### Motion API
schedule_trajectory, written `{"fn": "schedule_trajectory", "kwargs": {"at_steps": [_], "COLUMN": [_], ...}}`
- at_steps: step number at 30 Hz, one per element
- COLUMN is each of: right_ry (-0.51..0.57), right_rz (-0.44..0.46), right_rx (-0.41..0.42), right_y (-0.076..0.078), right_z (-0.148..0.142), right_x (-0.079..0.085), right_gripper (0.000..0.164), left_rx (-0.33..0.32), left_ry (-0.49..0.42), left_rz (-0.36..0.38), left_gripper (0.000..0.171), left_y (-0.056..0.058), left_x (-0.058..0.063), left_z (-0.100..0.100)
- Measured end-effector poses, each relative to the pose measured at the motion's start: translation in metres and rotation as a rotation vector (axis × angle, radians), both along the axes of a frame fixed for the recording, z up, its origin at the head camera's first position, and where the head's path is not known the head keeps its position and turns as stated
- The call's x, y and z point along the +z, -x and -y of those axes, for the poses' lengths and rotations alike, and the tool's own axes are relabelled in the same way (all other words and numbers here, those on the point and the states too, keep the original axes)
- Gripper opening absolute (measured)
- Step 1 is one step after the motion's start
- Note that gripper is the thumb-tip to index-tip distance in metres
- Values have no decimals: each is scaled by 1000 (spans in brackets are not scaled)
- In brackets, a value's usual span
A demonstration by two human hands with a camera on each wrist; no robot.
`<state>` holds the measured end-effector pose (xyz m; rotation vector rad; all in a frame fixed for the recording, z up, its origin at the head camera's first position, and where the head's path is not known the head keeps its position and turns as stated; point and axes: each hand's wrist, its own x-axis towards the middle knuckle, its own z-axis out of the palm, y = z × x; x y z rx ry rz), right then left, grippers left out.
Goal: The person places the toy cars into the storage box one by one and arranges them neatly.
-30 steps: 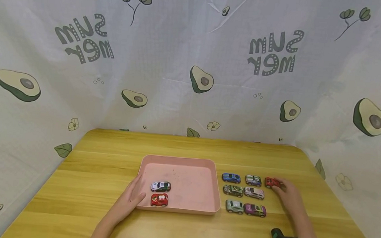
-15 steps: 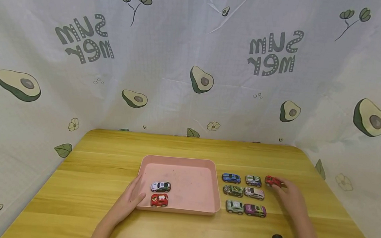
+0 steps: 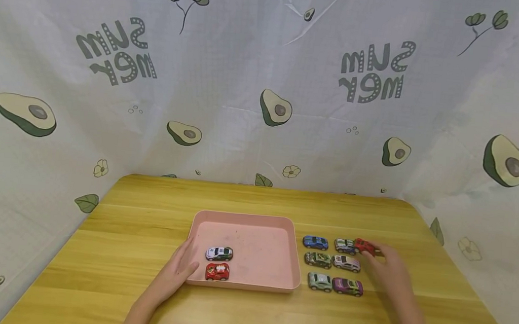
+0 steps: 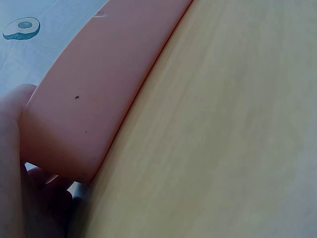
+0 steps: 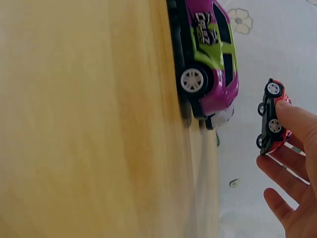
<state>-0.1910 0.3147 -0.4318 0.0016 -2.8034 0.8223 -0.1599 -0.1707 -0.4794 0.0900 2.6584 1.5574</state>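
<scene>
My right hand [image 3: 388,265] pinches a red toy car [image 3: 364,246] between thumb and fingers. In the right wrist view this red toy car [image 5: 274,116] is lifted off the table, wheels facing left, with the lower fingers spread. At the pink tray [image 3: 261,285], my left hand [image 3: 177,269] holds the near left corner, thumb at the rim and fingers along the left wall. Two toy cars lie inside the tray: a white and green car [image 3: 219,253] above another red car [image 3: 217,271]. A white, green and blue car [image 3: 345,246] is right beside the held one.
Right of the tray stand a blue car [image 3: 315,242], a camouflage car [image 3: 318,259], a pale pink car [image 3: 346,263], a grey-green car [image 3: 320,282] and a purple car [image 3: 348,286]. A printed curtain [image 3: 229,78] hangs behind the wooden table [image 3: 95,266].
My right hand has lifted the red toy car from its spot at the row's right end and moved it slightly left. The left hand keeps its place at the tray.
</scene>
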Motion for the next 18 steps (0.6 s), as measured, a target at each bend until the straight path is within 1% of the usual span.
{"fn": "schedule_trajectory", "kwargs": {"at_steps": [6,13,18], "right_ry": [4,8,5], "right_rz": [-37,20,13], "right_rx": [17,30,34], "right_y": [-3,-8,-10], "right_z": [9,20,28], "right_x": [1,5,6], "right_gripper": [49,52,48], "left_rx": [-3,0,1], "left_ry": [2,5,11], "left_rz": [-16,-10,-9], "left_gripper": [70,70,70], "left_y": [0,1,1], "left_x": [-1,-1,-1], "left_z": [0,0,0]}}
